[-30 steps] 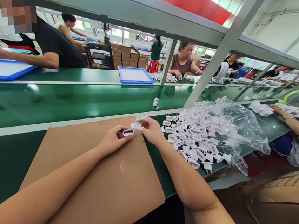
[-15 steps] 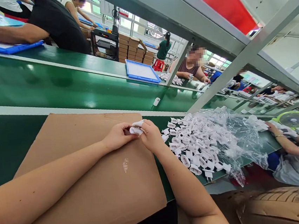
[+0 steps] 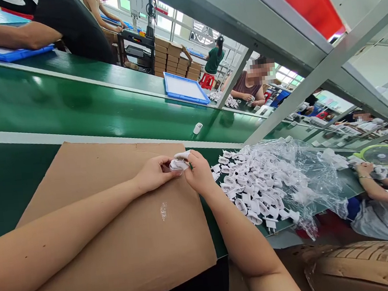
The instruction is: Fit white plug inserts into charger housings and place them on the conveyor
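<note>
My left hand (image 3: 153, 173) pinches a white plastic plug housing (image 3: 177, 164) by its left side, above the far right part of a cardboard sheet (image 3: 134, 242). On the other side of it, my right hand (image 3: 199, 172) closes thumb and fingers on a white part that meets or overlaps the housing. Small brassy bits show between the two white parts; my fingers hide the rest. To the right of my right hand spreads a heap of white plug housings (image 3: 252, 181), several with pins showing.
Clear plastic film (image 3: 313, 175) lies over the heap's right side. Beyond the cardboard runs a green belt (image 3: 108, 110) carrying a small white piece (image 3: 198, 128). A blue-rimmed tray (image 3: 186, 89) stands across it. A metal post (image 3: 279, 103) slants up at right, near a co-worker's hand (image 3: 364, 169).
My hands stay together, while the white part in my right hand has tilted, showing a wider gap at the housing. The small piece on the belt has shifted left.
</note>
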Action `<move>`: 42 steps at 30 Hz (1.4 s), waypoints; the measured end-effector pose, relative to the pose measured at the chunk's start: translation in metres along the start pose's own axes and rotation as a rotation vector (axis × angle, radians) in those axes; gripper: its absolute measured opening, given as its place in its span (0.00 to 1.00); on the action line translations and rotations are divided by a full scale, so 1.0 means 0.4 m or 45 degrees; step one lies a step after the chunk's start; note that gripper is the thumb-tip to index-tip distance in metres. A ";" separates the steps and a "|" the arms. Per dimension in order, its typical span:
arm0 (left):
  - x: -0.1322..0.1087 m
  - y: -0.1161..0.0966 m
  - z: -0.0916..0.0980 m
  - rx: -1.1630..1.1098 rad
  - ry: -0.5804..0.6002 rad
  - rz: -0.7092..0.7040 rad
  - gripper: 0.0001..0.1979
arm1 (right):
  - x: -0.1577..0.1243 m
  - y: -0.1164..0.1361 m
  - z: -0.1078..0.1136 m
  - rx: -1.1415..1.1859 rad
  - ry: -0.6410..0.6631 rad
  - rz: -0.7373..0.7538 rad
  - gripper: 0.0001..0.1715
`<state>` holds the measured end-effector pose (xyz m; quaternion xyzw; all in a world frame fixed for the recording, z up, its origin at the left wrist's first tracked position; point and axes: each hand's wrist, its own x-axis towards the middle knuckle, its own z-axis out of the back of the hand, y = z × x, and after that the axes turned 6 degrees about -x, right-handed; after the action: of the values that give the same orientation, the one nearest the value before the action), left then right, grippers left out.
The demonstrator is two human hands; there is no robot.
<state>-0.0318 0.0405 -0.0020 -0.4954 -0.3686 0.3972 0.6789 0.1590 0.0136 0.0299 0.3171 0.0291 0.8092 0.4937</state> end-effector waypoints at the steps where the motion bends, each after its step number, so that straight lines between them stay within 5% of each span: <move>1: 0.000 0.001 0.000 0.003 -0.003 -0.002 0.22 | 0.000 -0.001 0.000 -0.003 0.017 0.009 0.21; 7: -0.009 0.007 -0.005 0.149 -0.031 -0.090 0.20 | -0.001 0.002 -0.006 -0.127 0.084 0.059 0.20; 12: -0.025 0.010 -0.024 0.724 -0.095 -0.429 0.17 | 0.004 0.012 -0.002 -0.121 0.073 -0.076 0.18; 16: -0.031 0.008 -0.031 1.047 -0.104 -0.465 0.21 | 0.004 0.024 0.004 -0.052 0.106 -0.147 0.21; 22: -0.021 -0.018 -0.007 0.788 -0.027 -0.412 0.18 | 0.001 0.002 0.021 0.191 0.146 -0.261 0.27; 25: 0.031 -0.028 0.041 0.652 -0.088 -0.210 0.19 | 0.004 -0.062 0.064 0.087 0.136 -0.381 0.28; 29: 0.164 -0.006 0.157 0.770 -0.454 0.035 0.21 | -0.003 -0.160 0.120 -0.605 0.253 -0.844 0.23; 31: 0.229 0.014 0.224 0.909 -0.571 0.135 0.20 | -0.008 -0.192 0.131 -0.710 0.347 -0.993 0.20; 34: 0.294 0.029 0.303 1.024 -0.603 0.335 0.21 | -0.013 -0.214 0.133 -0.655 0.340 -1.003 0.18; 37: 0.318 0.015 0.320 1.130 -0.640 0.536 0.28 | -0.014 -0.223 0.135 -0.584 0.333 -0.984 0.14; 40: 0.334 -0.007 0.271 1.308 -0.878 0.278 0.40 | -0.011 -0.227 0.136 -0.469 0.160 -0.925 0.21; 42: 0.355 -0.014 0.220 1.337 -0.785 -0.055 0.40 | -0.005 -0.224 0.130 -0.195 -0.078 -0.848 0.29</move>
<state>-0.0511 0.2013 0.0394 0.0509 -0.3130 0.6373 0.7023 0.2578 0.0441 0.0379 0.2762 0.0552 0.5936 0.7539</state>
